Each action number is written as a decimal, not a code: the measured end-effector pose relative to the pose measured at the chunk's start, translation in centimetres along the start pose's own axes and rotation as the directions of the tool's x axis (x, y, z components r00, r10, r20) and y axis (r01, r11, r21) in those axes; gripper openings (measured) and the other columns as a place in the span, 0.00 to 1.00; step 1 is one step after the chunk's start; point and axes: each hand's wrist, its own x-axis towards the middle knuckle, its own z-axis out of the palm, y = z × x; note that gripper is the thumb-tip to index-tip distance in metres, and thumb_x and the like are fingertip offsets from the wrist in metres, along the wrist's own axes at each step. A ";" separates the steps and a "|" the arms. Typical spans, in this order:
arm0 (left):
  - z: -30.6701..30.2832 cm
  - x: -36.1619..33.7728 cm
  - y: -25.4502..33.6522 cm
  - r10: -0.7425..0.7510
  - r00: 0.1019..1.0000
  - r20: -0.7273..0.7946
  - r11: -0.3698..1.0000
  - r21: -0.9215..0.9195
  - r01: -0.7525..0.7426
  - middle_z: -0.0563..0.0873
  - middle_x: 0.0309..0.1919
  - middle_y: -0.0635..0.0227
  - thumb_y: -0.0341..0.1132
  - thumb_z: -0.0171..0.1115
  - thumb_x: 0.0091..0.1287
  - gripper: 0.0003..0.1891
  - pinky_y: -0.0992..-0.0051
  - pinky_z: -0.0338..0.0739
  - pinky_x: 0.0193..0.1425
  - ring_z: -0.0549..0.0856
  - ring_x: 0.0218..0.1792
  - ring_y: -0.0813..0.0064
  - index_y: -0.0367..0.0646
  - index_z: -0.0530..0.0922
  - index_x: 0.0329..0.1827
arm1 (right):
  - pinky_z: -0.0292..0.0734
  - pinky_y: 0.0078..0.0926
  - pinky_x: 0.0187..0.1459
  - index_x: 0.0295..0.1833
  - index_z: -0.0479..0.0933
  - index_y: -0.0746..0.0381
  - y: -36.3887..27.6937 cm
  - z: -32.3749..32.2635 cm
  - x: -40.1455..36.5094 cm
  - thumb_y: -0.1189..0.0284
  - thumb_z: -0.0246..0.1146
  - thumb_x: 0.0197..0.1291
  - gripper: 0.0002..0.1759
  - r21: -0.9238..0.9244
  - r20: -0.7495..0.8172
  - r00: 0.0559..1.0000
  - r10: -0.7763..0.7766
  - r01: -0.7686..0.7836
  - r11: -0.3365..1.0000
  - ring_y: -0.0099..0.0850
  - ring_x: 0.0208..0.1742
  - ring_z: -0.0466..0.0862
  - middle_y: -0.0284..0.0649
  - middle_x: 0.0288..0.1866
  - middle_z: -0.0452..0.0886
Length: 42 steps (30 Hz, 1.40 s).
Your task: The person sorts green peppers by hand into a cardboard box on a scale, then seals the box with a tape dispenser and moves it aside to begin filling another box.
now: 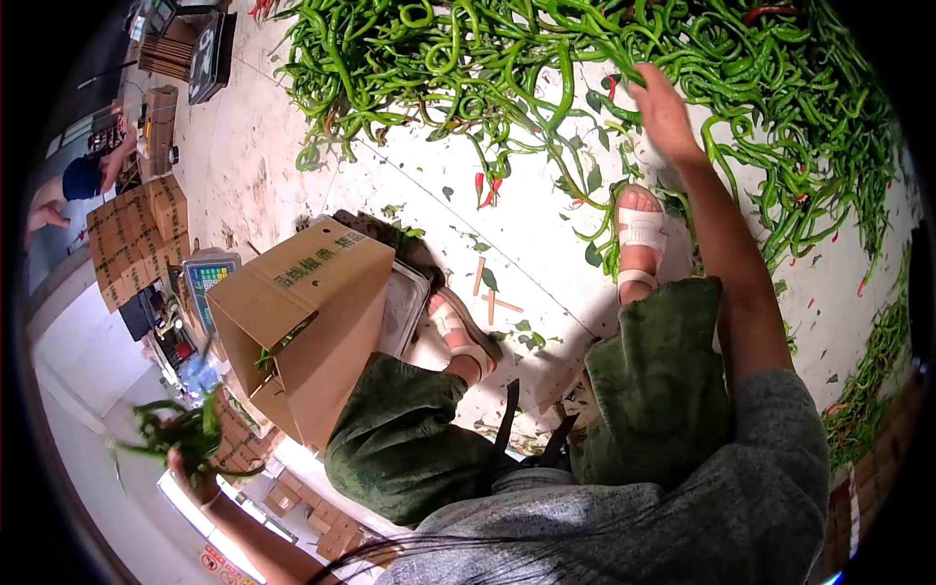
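Observation:
My left hand [192, 480] is raised at the lower left, closed round a bunch of long green chili peppers [180, 429]. My right hand [668, 115] reaches to the near edge of a large heap of green chili peppers [458, 54] on the floor. Its fingers are closed on green peppers at the fingertips, partly smeared by motion. Between my left hand and my left leg stands an open cardboard box [327, 278] with printed characters. A little green shows at its opening; most of its inside is hidden. It rests on a metal scale platform [408, 307].
A scale display with keypad [208, 283] stands beside the box. Taped cartons [136, 234] are stacked at the left, near another person [83, 180]. Loose leaves, red peppers [487, 190] and wooden sticks [490, 302] lie on the pale floor around my sandalled feet. More peppers [868, 390] lie at right.

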 end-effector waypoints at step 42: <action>48.1 18.7 -32.8 -0.460 0.822 0.335 0.498 -0.669 0.552 0.78 0.22 0.73 0.38 0.62 0.61 0.09 0.62 0.78 0.41 0.82 0.31 0.70 0.49 0.75 0.41 | 0.76 0.42 0.41 0.38 0.76 0.64 -12.9 9.8 4.0 0.58 0.57 0.60 0.18 -0.027 0.382 0.924 -0.011 0.023 0.999 0.46 0.42 0.80 0.49 0.41 0.80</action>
